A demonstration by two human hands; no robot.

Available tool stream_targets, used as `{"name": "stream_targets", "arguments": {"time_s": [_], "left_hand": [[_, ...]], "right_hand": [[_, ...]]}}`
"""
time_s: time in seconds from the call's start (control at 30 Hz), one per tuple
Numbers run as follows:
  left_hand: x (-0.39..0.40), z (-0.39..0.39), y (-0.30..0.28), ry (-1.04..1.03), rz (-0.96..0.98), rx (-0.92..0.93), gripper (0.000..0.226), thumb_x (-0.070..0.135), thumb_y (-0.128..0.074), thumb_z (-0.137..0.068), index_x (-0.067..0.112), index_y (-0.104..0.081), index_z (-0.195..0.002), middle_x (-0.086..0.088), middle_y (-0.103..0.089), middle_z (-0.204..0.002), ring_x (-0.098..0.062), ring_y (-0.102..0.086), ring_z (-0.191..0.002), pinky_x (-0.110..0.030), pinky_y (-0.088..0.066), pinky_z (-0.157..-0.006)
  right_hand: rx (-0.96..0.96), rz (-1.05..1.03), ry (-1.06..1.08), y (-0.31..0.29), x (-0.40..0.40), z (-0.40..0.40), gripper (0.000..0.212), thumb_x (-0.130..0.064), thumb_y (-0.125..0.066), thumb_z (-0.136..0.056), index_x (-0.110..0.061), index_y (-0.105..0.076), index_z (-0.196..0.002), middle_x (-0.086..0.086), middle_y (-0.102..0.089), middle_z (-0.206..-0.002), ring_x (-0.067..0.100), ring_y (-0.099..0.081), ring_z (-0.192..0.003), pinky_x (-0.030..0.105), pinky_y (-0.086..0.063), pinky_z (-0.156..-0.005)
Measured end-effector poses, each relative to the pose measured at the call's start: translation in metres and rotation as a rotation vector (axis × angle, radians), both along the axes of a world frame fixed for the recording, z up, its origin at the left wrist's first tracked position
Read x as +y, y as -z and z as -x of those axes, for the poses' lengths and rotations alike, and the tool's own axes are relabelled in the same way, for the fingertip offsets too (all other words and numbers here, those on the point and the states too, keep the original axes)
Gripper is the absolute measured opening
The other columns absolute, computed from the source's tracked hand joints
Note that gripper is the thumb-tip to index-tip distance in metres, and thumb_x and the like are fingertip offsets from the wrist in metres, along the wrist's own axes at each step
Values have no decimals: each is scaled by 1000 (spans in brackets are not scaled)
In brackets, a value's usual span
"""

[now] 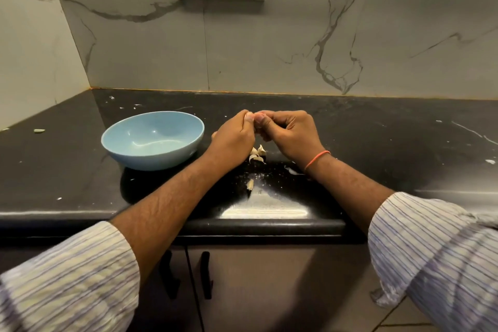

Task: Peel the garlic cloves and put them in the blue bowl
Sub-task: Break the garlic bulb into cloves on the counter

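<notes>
Both hands, left hand (237, 132) and right hand (289, 132), pinch one garlic clove (259, 131) above the worktop (377, 143), right of the empty blue bowl (153, 140); slippery skin could shoot it away.

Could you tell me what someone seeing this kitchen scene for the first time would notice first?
Most likely the two hands meeting at the middle of the black counter: the left hand and right hand are curled together, thumbs touching, around something small that is hidden. Just to their left sits the empty blue bowl. A few garlic cloves lie below the hands.
</notes>
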State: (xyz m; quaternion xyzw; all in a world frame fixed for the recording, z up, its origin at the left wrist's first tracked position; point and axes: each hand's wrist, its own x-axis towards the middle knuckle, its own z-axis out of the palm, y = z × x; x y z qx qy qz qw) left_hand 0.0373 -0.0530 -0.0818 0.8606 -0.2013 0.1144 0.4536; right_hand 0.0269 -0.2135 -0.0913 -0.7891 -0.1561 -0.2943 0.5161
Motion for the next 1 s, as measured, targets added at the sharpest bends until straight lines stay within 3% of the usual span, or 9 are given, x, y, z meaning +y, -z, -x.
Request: {"name": "stream_targets", "arguments": {"time_s": [0.23,0.37,0.47,0.57,0.63,0.7,0.8,0.93,1.0], "left_hand": [[-22,-6,-5,20,107,-13,37,32,-29,-115,23,-56,-91,5,-60,-85,-11,-56,-80,-36,-45,-77],[-31,-7,-5,32,258,111,38,30,-30,-113,25,-58,-88,5,-60,-86,-10,-55,-80,-33,-44,-75],[-23,-9,-6,29,348,217,35,26,-33,-112,15,-66,-110,2,-64,-93,-9,-57,-84,-27,-44,-72],[-16,-13,-4,40,240,122,37,30,-31,-115,16,-65,-111,4,-62,-88,-5,-56,-79,-26,-43,-71],[-14,-15,-4,8,208,60,40,33,-32,-114,15,-67,-105,3,-63,-84,-10,-58,-79,-33,-45,-72],[-12,-18,-5,-17,204,-5,44,34,-33,-113,13,-68,-96,-3,-67,-84,-19,-61,-80,-41,-51,-75],[-2,-25,-10,-75,148,-65,43,36,-35,-113,19,-67,-91,-3,-69,-84,-17,-62,-78,-35,-48,-74],[5,-41,-11,-147,1,-99,43,37,-40,-113,10,-69,-98,-7,-70,-88,-25,-64,-85,-41,-49,-78],[4,-49,-8,-155,-121,-121,32,35,-52,-110,12,-72,-100,-3,-71,-88,-21,-64,-83,-36,-48,-73]], "right_hand": [[-177,67,140,-3,-8,-2,16,-23,-74,-99,-13,-85,-103,-8,-80,-86,-4,-71,-73,22,-57,-70],[-273,166,209,-5,-8,-1,17,-23,-72,-100,-15,-85,-92,-3,-80,-79,9,-75,-73,36,-59,-64],[-303,237,146,-5,-1,1,15,-21,-71,-100,-15,-84,-103,-3,-78,-77,14,-73,-70,38,-57,-64],[-253,217,134,-6,2,3,15,-21,-72,-100,-15,-84,-106,-12,-76,-78,4,-71,-67,28,-57,-64],[-170,126,86,-7,-1,2,15,-21,-73,-99,-13,-84,-107,-10,-78,-82,1,-71,-65,22,-56,-64],[-91,-16,49,-9,-6,3,16,-22,-72,-100,-12,-84,-105,-2,-79,-79,8,-69,-60,29,-57,-57],[-24,-150,93,-10,-14,0,18,-27,-72,-100,-16,-84,-93,1,-78,-75,13,-65,-57,31,-52,-53],[35,-110,228,-8,-20,-9,26,-37,-71,-99,-23,-82,-82,-10,-77,-72,1,-67,-61,31,-55,-63],[51,-75,254,-7,-22,-11,30,-40,-70,-99,-21,-82,-80,-9,-76,-71,4,-67,-61,38,-60,-65]]}}
